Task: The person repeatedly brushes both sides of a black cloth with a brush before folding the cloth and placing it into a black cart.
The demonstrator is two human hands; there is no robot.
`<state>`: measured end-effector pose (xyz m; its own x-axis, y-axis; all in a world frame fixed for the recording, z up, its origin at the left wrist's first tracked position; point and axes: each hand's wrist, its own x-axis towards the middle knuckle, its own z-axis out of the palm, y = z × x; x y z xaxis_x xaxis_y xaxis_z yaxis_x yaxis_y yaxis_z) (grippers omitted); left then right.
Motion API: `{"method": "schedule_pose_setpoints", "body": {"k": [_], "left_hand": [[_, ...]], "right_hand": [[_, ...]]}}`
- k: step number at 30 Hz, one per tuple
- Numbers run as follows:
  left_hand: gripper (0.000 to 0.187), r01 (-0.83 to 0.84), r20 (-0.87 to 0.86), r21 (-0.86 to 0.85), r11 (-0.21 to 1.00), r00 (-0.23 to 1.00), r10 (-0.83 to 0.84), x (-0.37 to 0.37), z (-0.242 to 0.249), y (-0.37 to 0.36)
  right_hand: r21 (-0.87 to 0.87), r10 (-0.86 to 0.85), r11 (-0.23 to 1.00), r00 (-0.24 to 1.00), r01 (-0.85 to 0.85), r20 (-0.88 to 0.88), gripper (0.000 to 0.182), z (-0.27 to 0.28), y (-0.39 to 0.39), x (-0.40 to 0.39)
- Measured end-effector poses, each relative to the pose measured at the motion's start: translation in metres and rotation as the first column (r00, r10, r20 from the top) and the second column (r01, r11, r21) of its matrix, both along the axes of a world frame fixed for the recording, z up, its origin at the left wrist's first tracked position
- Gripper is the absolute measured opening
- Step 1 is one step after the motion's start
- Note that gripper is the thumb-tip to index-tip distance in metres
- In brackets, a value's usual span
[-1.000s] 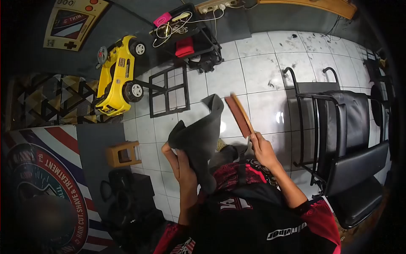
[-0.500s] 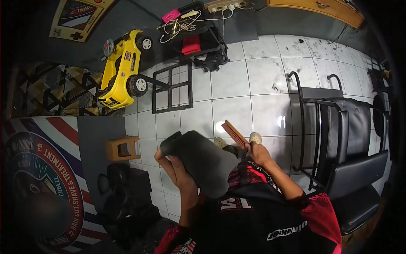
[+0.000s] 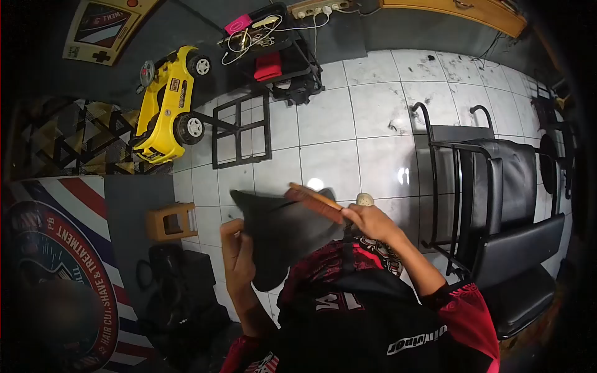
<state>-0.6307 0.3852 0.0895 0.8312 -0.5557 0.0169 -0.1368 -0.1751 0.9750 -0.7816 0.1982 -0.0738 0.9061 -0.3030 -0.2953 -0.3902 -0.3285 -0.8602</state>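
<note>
My left hand [image 3: 239, 261] is curled at the left edge of a dark grey, soft-looking piece [image 3: 283, 236] with a pointed upper corner, and holds it in front of my body. Motion blurs this piece, and its exact kind cannot be made out. My right hand [image 3: 373, 224] is closed around the handle of a wooden brush [image 3: 315, 203] with reddish-brown bristles. The brush lies across the upper right part of the grey piece in this view, its bristles turned down toward it. Whether they touch cannot be told.
A black metal-framed chair [image 3: 497, 186] stands at the right. On the left are a yellow toy car [image 3: 165, 109], an orange-brown stool [image 3: 171, 222] and a black metal frame [image 3: 242, 130]. A dark cart [image 3: 292, 62] with cables stands behind, on white floor tiles [image 3: 329, 161].
The brush has moved left and now overlaps the grey piece, its head more level. The grey piece has tilted and shifted in my left hand. The view has shifted slightly.
</note>
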Motion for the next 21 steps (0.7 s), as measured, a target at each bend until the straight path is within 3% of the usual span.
{"method": "schedule_pose_setpoints", "body": {"k": [2,4,5,8,9,11,13,14,15,17,18,19,21], "left_hand": [[0.011,0.046,0.044,0.145,0.988,0.998,-0.053,-0.002,0.006,-0.001],[0.011,0.053,0.016,0.115,0.992,0.998,-0.055,-0.004,-0.004,0.007],[0.012,0.054,-0.008,0.071,0.996,0.999,-0.054,-0.006,-0.009,0.009],[0.013,0.082,-0.069,0.088,0.993,0.995,-0.076,-0.009,-0.006,-0.001],[0.014,0.078,-0.110,0.106,0.991,0.992,-0.066,-0.010,-0.003,-0.004],[0.014,0.066,-0.139,0.085,0.994,0.989,-0.054,-0.013,0.001,-0.008],[0.014,0.052,-0.160,0.054,0.997,0.986,-0.042,-0.012,0.002,-0.010],[0.013,0.108,-0.086,0.035,0.994,0.991,-0.104,-0.012,0.001,-0.009],[0.012,0.165,-0.011,0.023,0.986,0.986,-0.164,-0.012,0.001,-0.007],[0.012,0.149,-0.051,0.045,0.988,0.988,-0.146,-0.010,0.000,-0.005],[0.011,0.136,-0.091,0.068,0.988,0.987,-0.129,-0.009,-0.002,-0.005],[0.011,0.134,-0.089,0.065,0.989,0.988,-0.128,-0.009,-0.005,-0.004],[0.012,0.203,-0.151,0.233,0.951,0.974,-0.171,-0.009,-0.011,-0.001]], "right_hand": [[0.011,-0.043,0.999,0.999,0.042,0.005,0.042,-0.030,-0.008,-0.013],[-0.157,-0.214,0.970,0.961,0.188,-0.173,0.043,-0.030,-0.006,-0.020],[-0.154,-0.210,0.971,0.962,0.183,-0.175,0.043,-0.028,-0.007,-0.021],[0.318,-0.354,0.889,0.935,0.330,0.017,0.034,0.027,-0.011,-0.013],[0.323,-0.355,0.886,0.935,0.332,0.014,0.034,0.047,-0.009,-0.012],[0.612,-0.326,0.777,0.926,0.148,0.190,0.032,0.078,-0.006,-0.009],[0.511,-0.193,0.859,0.923,-0.005,0.334,0.031,0.083,0.004,-0.004],[0.402,-0.109,0.914,0.924,-0.051,0.366,0.034,0.091,0.004,0.001],[0.402,-0.107,0.914,0.924,-0.054,0.368,0.034,0.077,0.007,0.004],[0.138,0.067,0.986,0.979,-0.094,0.190,0.039,0.036,0.014,0.010],[-0.088,0.072,0.993,0.996,-0.077,-0.060,0.043,0.036,0.009,0.010],[-0.105,0.056,0.992,0.985,-0.074,-0.160,0.042,0.020,0.006,0.009],[-0.244,-0.036,0.968,0.927,-0.061,-0.373,0.045,0.004,0.001,0.006]]}}
